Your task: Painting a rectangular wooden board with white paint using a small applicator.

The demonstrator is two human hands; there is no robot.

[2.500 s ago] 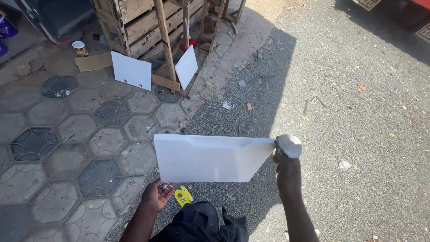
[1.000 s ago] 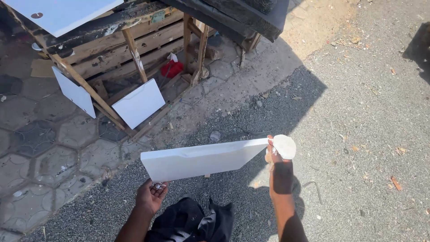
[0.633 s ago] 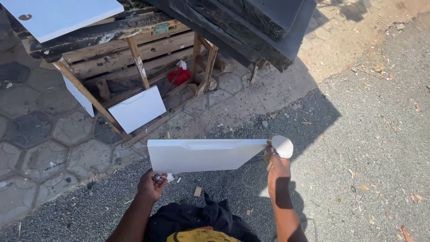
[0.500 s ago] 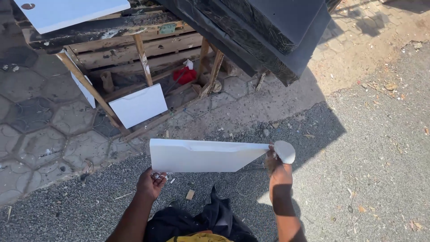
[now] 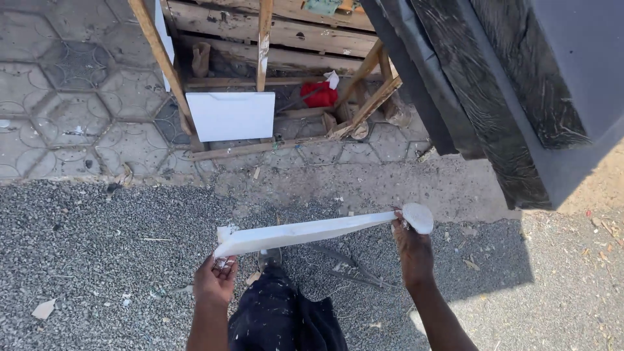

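Both hands grip a long white panel held nearly edge-on above the gravel.

The left hand (image 5: 216,279) clasps the near end of the white panel (image 5: 305,232); the right hand (image 5: 411,246) pinches the far end beside a white pad (image 5: 419,217). Beyond, a small white board (image 5: 231,116) leans against a wooden pallet frame (image 5: 273,71).

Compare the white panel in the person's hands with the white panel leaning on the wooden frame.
The held panel is carried off the ground between the left hand and right hand; the leaning panel rests on the paving against the wooden frame. The held panel lies nearly flat, showing mostly its edge; the leaning one shows its full face. The held panel is in shadow, the leaning one sunlit. Both are white and flat.
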